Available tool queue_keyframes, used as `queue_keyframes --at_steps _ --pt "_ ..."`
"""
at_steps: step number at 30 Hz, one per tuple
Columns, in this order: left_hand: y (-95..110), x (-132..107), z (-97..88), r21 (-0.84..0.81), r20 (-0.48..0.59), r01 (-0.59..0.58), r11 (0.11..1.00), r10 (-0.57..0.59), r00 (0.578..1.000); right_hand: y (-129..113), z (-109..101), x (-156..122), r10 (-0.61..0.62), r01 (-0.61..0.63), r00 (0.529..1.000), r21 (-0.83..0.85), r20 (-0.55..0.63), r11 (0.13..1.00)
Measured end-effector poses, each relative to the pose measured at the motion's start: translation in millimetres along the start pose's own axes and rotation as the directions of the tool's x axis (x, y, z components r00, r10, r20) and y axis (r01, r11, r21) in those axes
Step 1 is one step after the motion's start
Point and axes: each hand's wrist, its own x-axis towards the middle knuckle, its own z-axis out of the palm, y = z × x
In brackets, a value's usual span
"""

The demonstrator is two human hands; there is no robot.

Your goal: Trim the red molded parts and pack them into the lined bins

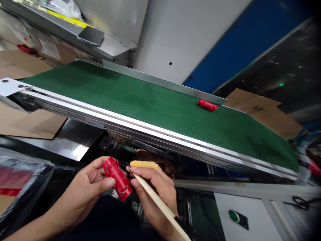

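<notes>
My left hand (pixel 86 187) is closed around a red plastic part (pixel 117 179), ribbed and roughly cylindrical, held just below the conveyor's near rail. My right hand (pixel 152 189) grips a thin pale stick-like tool (pixel 160 204) in a pinch, its tip at the red part. The index finger of that hand wears a yellow finger cot (pixel 144 164). A second red plastic part (pixel 207 105) lies on the green conveyor belt (pixel 140 100) near its far rail, to the right.
The conveyor's aluminium rail (pixel 150 132) runs diagonally across the view. A clear bag with red parts (pixel 15 182) sits at lower left. Cardboard sheets (pixel 263 108) lie behind the belt. A green button (pixel 233 216) is on a white panel at lower right.
</notes>
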Motion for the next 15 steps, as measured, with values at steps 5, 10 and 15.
queue_keyframes --at_steps 5,10,15 --pt "-3 1 -3.7 -0.001 0.056 -0.003 1.000 0.003 0.998 -1 11 2 -0.085 0.085 0.996 0.069 -0.004 0.994" --pt "-8 1 -11.2 0.085 0.048 -0.046 0.995 0.042 0.998 3 14 1 -0.129 0.129 0.992 0.057 -0.002 0.990" --pt "-10 3 -14.9 0.110 0.077 -0.080 0.991 0.072 0.994 5 15 0 -0.173 0.172 0.985 0.054 0.013 0.984"
